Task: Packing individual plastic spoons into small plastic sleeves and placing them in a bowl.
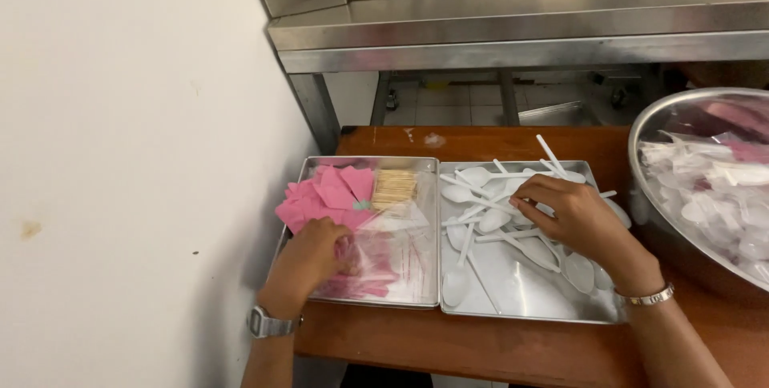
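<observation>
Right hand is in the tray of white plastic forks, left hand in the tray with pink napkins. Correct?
Not quite: the head view shows white plastic spoons, not forks, in the tray under the right hand. The left hand is indeed in the tray with the pink napkins.

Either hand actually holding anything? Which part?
Cannot tell a firm hold. The left hand rests on clear packets in the left tray; the right hand fingers white plastic spoons, grip hidden.
</observation>
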